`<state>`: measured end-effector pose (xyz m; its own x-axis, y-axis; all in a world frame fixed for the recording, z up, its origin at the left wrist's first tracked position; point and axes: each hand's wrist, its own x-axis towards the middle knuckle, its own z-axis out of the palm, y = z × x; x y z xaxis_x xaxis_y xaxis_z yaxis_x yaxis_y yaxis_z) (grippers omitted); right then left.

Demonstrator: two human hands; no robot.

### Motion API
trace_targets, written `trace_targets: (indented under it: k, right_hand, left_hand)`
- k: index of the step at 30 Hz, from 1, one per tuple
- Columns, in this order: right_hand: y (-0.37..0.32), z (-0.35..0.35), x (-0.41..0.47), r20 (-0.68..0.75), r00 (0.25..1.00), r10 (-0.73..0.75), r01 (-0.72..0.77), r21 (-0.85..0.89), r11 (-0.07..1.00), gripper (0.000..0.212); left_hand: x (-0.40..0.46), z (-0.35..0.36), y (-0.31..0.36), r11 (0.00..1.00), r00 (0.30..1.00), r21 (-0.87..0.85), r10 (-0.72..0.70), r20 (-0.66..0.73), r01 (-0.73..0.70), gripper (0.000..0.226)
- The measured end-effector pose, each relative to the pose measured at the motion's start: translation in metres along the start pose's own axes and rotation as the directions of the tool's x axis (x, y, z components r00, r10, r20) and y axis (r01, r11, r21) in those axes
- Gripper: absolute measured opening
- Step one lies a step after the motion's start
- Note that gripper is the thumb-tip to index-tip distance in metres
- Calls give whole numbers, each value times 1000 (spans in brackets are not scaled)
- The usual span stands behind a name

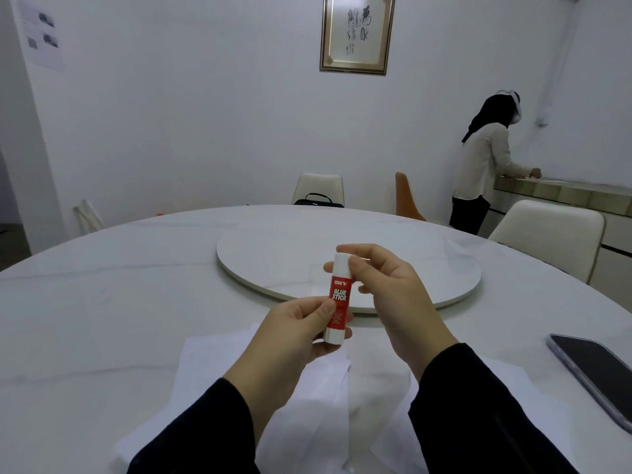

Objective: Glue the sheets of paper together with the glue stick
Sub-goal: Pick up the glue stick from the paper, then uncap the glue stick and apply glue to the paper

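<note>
A red and white glue stick (339, 297) stands upright in the air above the table, its white cap on. My left hand (294, 336) grips its lower body between thumb and fingers. My right hand (386, 295) pinches the white cap at the top. Below both hands, several white sheets of paper (212, 367) lie overlapping on the table near its front edge, partly hidden by my dark sleeves.
The round white marble table (102, 302) carries a turntable disc (393, 254) at its middle. A dark phone (598, 374) lies face up at the right. Chairs stand around the far side, and a person stands at a counter at the back right.
</note>
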<state>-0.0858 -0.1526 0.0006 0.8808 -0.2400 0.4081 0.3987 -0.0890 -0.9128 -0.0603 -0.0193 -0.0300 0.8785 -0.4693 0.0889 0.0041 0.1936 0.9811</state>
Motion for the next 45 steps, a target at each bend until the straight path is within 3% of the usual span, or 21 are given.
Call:
trace_targets:
  k: [4,8,14,17,20,23,27,31,36,39,45]
  right_hand:
    - [2,4,0,-40,999,-18,16,-66,998,4]
    - [-1,-2,3,-76,997,-14,17,33,999,7]
    - [-3,-22,14,-343,936,-71,155,222,963,22]
    - [25,-29,17,-416,909,-10,-1,-26,1000,15]
    - [57,-30,15,-382,924,-10,-146,-378,914,13]
    - [79,-31,13,-339,940,41,-220,-510,832,18]
    - [94,-28,14,-307,948,80,-272,-658,702,8]
    - [84,-24,11,-287,955,71,-268,-739,618,21]
    - [21,-5,-9,-181,981,-69,-45,-558,829,26]
    - [12,25,-36,-118,977,-177,71,-602,795,41]
    - [21,42,-42,-264,886,-381,123,-658,743,24]
  left_hand:
    - [-3,5,-1,999,999,33,-24,22,23,31]
    - [-2,6,0,999,999,37,-25,40,24,30]
    - [-2,5,-4,998,998,-38,-49,28,50,22]
    - [1,-3,-1,992,999,-129,-2,-44,-3,20]
    - [3,-8,0,980,996,-196,13,-92,-31,19]
    - [5,-10,-1,969,994,-244,1,-111,-28,20]
    - [6,-11,0,955,996,-294,22,-90,-48,27]
    - [6,-11,2,951,998,-307,35,-53,-49,20]
    - [6,-16,12,950,994,-293,93,-65,-108,17]
    - [5,-18,15,948,989,-283,126,-79,-143,20]
    - [-2,-8,19,962,984,-215,152,-89,-167,20]
